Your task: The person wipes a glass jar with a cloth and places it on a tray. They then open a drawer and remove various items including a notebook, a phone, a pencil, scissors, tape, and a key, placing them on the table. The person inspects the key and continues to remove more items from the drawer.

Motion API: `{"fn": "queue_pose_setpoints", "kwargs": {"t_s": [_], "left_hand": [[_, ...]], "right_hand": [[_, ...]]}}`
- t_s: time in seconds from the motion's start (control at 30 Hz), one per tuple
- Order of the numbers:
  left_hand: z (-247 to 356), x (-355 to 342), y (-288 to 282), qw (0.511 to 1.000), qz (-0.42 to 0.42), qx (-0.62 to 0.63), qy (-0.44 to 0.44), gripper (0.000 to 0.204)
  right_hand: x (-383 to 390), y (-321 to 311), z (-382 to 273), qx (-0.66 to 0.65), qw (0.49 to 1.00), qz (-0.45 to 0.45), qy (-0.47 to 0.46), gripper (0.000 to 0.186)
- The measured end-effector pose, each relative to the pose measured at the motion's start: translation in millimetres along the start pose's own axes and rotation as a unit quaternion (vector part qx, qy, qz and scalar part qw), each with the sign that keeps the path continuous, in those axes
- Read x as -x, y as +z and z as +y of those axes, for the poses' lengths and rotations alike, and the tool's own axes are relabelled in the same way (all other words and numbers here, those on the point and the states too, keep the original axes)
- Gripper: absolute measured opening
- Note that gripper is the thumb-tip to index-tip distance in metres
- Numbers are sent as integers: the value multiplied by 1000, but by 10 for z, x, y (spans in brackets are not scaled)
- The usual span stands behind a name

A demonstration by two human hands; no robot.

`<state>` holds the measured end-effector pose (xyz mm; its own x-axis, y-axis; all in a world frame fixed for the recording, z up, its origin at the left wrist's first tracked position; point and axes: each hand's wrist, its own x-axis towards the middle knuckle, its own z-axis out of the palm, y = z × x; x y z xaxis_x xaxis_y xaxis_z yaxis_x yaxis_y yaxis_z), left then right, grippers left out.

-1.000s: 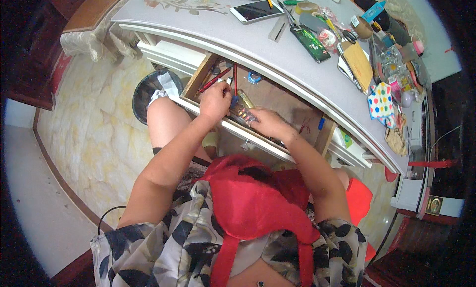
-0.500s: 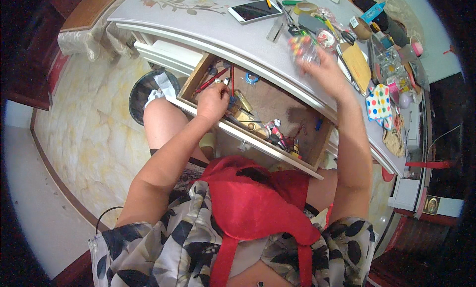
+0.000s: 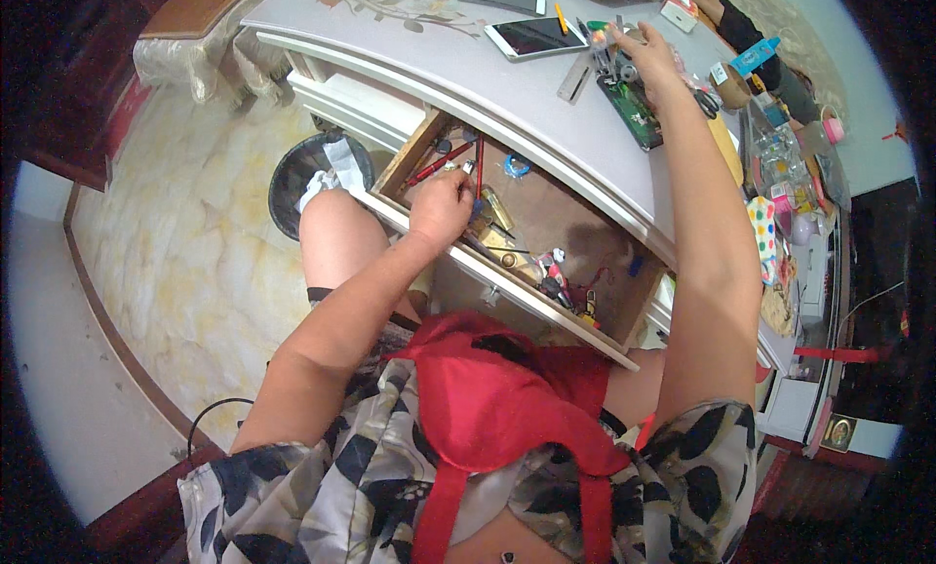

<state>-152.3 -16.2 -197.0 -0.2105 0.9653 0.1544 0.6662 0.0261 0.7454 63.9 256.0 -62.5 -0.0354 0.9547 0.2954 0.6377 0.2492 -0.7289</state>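
Clear pack (image 3: 604, 59) on or just above desk (image 3: 522, 91), by right hand (image 3: 657, 67); fingers part-spread, grip unclear. Probably light, slick, crushable; best pinched by sides. Left hand (image 3: 441, 209) over drawer (image 3: 554, 211), fingers curled, hold hidden.

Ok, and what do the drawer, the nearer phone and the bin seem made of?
Drawer: probably wood, judging by its brown side wall; its white front looks painted. Nearer phone: likely a glass screen, given its dark gloss; the white border could be plastic. Bin: perhaps plastic, from its dark, thin-looking wall, though unclear.
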Motion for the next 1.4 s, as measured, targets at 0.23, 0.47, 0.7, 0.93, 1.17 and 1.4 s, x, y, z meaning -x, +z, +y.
{"fn": "queue_pose_setpoints", "kwargs": {"t_s": [0.23,0.47,0.7,0.93,1.17,1.4], "left_hand": [[-20,-14,47,1000,9,10,4,15],[-85,-7,64,998,-11,-65,7,12],[617,-76,686,942,-234,-64,233,31],[1145,236,1809,811,-439,-70,381,41],[1320,464,1950,639,-585,-207,455,30],[1199,178,1680,605,-608,-266,441,28]], "right_hand": [[903,-598,-106,-11,978,-61,-201,32],[1910,-1392,355,133,974,-100,-156,19],[2086,-1466,758,87,991,-62,-83,20],[2016,-1537,896,39,992,-69,-95,21],[1999,-1521,1013,22,994,-54,-89,18],[1986,-1505,972,28,995,-42,-81,19]]}}
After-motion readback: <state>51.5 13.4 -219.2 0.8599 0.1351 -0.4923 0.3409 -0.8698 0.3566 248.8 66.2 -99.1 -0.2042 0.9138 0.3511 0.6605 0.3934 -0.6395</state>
